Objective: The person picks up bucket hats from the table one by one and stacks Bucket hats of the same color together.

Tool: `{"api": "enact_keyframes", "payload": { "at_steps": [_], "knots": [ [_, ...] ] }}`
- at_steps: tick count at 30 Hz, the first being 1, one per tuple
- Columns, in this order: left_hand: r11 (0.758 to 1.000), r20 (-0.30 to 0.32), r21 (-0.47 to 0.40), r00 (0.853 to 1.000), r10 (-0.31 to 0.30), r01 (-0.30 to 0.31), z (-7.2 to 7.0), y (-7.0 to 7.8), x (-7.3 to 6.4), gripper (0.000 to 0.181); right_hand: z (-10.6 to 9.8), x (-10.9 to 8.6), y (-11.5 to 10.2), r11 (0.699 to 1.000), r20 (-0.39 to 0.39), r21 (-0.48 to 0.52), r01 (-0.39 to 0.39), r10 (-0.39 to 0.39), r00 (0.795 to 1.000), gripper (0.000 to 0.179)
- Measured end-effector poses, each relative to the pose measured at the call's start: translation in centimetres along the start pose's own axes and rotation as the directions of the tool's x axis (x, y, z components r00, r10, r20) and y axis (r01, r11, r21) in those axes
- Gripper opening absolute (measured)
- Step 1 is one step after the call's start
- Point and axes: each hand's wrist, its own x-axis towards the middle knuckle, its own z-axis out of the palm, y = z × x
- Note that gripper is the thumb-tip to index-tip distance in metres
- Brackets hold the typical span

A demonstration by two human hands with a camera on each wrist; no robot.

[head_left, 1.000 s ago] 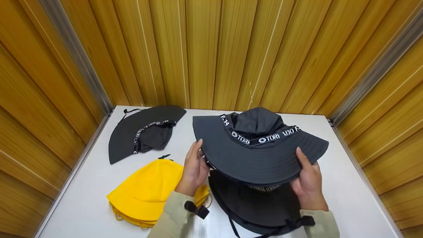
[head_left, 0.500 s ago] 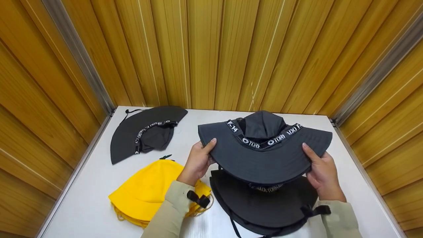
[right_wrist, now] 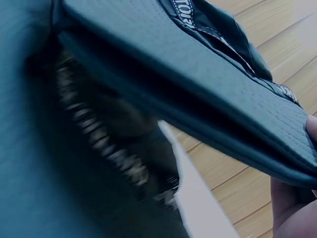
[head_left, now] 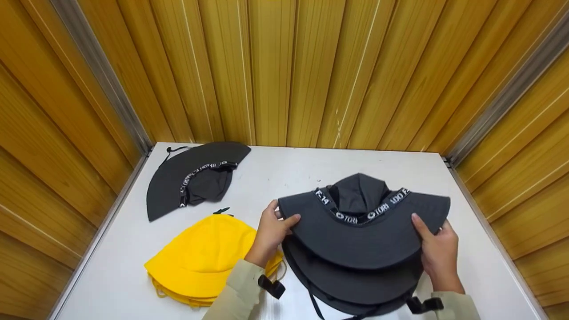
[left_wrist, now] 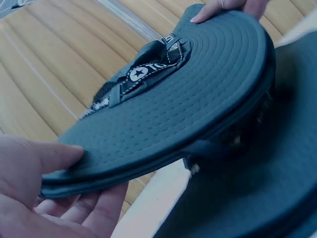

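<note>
Both hands hold a dark grey bucket hat [head_left: 355, 246], folded in half with its crown and lettered inner band toward the back. My left hand [head_left: 272, 233] pinches the left end of the brim, thumb [left_wrist: 59, 156] on top and fingers underneath. At the right end, my right hand [head_left: 440, 253] grips the brim the same way. Two brim layers show one above the other in the right wrist view. Close below the held hat lies a stack of dark hats [head_left: 351, 284], partly covered by it, with a black cord hanging at its front.
Left of the stack, several yellow hats [head_left: 200, 253] lie piled up, with the left forearm passing over their right side. Another folded dark hat [head_left: 166, 186] rests at the back left of the white table [head_left: 275, 173]. Wood-patterned walls [head_left: 271, 71] enclose the back and sides.
Both hands have brought the folded hat down and toward the front, so it covers more of the dark stack. The left thumb has come further onto the brim. The other hats stay put.
</note>
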Motion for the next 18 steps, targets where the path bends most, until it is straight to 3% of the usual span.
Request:
{"api": "enact_keyframes", "payload": {
  "at_steps": [2, 4, 8, 11, 15, 18],
  "knots": [
    [0.993, -0.017, 0.12, 1.0, 0.012, -0.01, 0.0, -0.3, -0.4, 0.054, -0.5, -0.5, 1.0, 0.997, 0.004, -0.076, -0.001, 0.002, 1.0, 0.057],
    [0.967, -0.022, 0.251, 0.999, 0.04, -0.033, 0.0, -0.5, -0.8, 0.059, -1.0, -1.0, 1.8, 0.989, 0.01, -0.15, 0.005, -0.003, 1.0, 0.068],
    [0.876, 0.001, 0.475, 0.996, 0.089, -0.079, 0.1, -0.6, -1.5, 0.063, -1.8, -1.8, 3.1, 0.957, 0.008, -0.291, 0.003, 0.0, 1.0, 0.09],
    [0.8, 0.04, 0.593, 0.996, 0.083, -0.091, 0.3, -0.6, -1.8, 0.058, -2.4, -2.3, 3.8, 0.927, 0.017, -0.375, -0.017, 0.026, 1.0, 0.104],
    [0.707, 0.081, 0.701, 0.995, 0.053, -0.094, 0.7, -0.6, -1.8, 0.054, -2.8, -2.9, 4.5, 0.85, 0.028, -0.526, 0.003, 0.014, 0.999, 0.111],
    [0.634, 0.086, 0.768, 0.996, 0.039, -0.091, 1.1, -0.6, -1.5, 0.054, -3.0, -3.1, 5.0, 0.758, 0.041, -0.65, 0.062, -0.046, 0.998, 0.111]
  ]
}}
